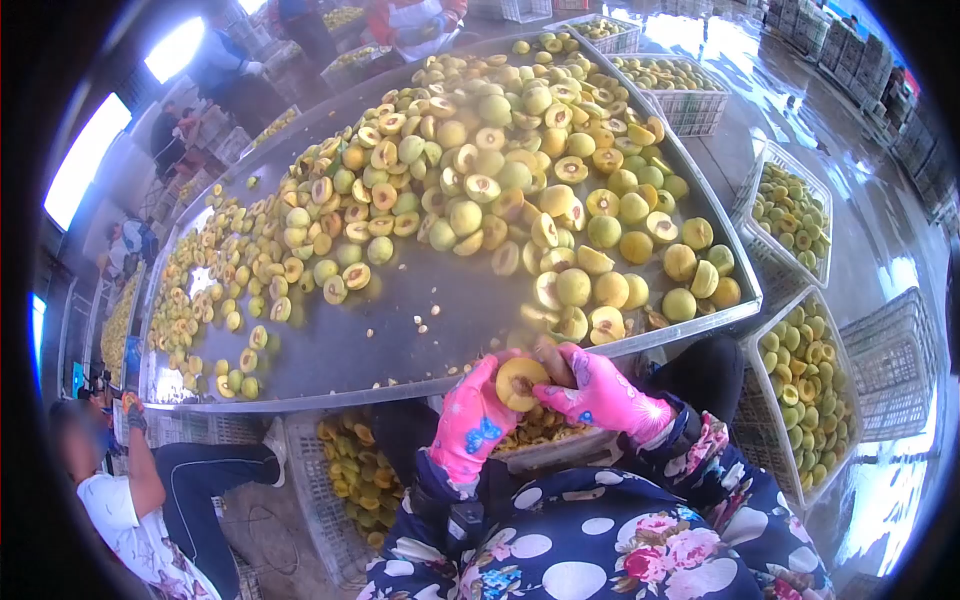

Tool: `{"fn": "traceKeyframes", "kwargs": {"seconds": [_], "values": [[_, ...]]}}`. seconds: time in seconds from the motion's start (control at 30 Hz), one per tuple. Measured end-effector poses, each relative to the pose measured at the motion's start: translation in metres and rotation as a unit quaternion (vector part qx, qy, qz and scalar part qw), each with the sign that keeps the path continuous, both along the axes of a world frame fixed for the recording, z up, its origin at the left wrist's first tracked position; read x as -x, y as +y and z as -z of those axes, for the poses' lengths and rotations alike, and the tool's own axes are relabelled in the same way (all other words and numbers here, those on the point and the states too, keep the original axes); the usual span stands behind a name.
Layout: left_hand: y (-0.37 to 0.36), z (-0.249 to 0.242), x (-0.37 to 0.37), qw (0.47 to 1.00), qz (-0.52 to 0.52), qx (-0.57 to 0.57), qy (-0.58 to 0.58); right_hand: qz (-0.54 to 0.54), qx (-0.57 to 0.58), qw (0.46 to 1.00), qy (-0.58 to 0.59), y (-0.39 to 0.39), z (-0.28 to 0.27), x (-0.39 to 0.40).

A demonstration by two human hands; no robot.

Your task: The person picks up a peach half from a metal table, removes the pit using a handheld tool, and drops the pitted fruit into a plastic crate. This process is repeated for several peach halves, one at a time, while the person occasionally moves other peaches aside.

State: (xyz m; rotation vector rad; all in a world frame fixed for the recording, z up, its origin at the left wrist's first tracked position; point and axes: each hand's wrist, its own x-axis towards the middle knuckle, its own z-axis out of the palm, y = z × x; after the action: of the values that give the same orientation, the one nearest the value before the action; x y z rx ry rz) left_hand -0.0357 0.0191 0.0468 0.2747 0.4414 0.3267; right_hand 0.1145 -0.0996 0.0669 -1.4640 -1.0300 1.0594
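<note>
My left hand (470,415), in a pink patterned glove, is closed round a halved yellow peach (520,384). Its cut face, with a brownish centre, is turned toward me. Close on the right, my right hand (605,395), in a matching glove, has its fingers curled and its thumb against the peach's edge. Something brownish shows by those fingers, but I cannot make out what it is. Both hands are just over the near edge of a metal table (400,340). Beyond them lies a large heap of whole and halved peaches (480,185).
Below my hands is a crate of cut fruit (545,430); another crate (305,490) stands to its left. Full crates line the right side, one beside my knee (750,380). A grey crate (885,365) stands farther right. A seated co-worker (150,500) is at left.
</note>
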Motion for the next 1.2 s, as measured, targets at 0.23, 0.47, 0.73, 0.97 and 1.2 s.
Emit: {"fn": "traceKeyframes", "kwargs": {"seconds": [0.23, 0.47, 0.73, 0.97, 1.2], "values": [[-0.005, -0.003, -0.003, 0.997, 0.054, 0.058, -0.011, 0.014, -0.038, 0.972, -0.230, 0.009, 0.001, -0.012], [-0.009, 0.006, 0.000, 0.990, -0.111, 0.038, 0.073, -0.036, 0.065, 0.987, 0.144, -0.037, 0.000, 0.020], [-0.023, -0.011, -0.001, 0.996, -0.068, -0.055, 0.026, -0.051, 0.116, 0.991, 0.037, -0.042, 0.003, 0.039], [-0.033, -0.013, -0.007, 0.990, -0.099, -0.072, 0.069, -0.011, 0.117, 0.991, 0.060, -0.039, -0.001, 0.046], [-0.045, -0.007, -0.019, 0.972, -0.171, -0.126, 0.098, -0.009, 0.096, 0.995, 0.003, -0.039, 0.011, 0.050]]}}
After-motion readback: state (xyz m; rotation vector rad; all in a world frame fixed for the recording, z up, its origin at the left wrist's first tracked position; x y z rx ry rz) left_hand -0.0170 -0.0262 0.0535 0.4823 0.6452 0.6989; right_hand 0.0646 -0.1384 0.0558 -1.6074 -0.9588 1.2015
